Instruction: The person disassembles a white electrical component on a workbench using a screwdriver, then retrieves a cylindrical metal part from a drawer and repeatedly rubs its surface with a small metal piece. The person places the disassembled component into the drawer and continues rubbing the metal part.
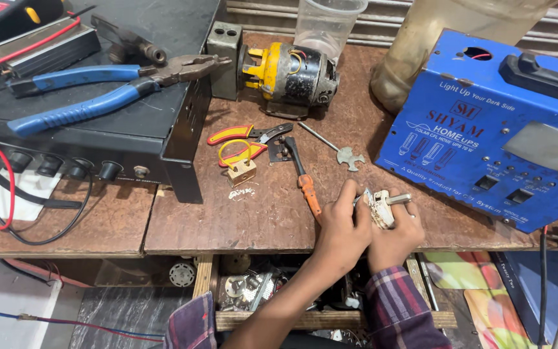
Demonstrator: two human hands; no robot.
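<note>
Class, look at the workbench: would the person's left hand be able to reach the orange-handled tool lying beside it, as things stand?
Probably yes. The left hand lies right beside the orange-handled tool, with bare wooden bench between them. However, both hands are busy on a small white part, which the right hand would then hold alone.

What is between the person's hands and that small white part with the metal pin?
Nothing visible: both the left hand and the right hand already hold the small white part directly, above the wooden bench. The orange-handled tool lies just beside the left hand, not between.
</note>
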